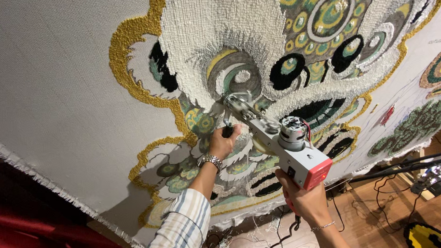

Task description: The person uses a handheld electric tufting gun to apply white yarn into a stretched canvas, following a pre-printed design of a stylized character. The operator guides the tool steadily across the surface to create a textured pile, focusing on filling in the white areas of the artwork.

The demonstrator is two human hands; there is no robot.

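A tufting gun (277, 141) is pressed against the stretched cloth (50, 93) mid-design, clamped by the left hand (222, 141) and right hand (304, 195), far from the frayed lower edge (45, 183).

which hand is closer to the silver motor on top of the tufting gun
Right. The right hand grips the handle just below the motor; the left hand holds the front grip, further along toward the cloth.

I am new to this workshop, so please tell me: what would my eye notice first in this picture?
First, the large tufted design in gold, green, black and white, filling the stretched cloth. At centre, the tufting gun with a red end presses against it, the left hand on its front handle, the right hand gripping from below.
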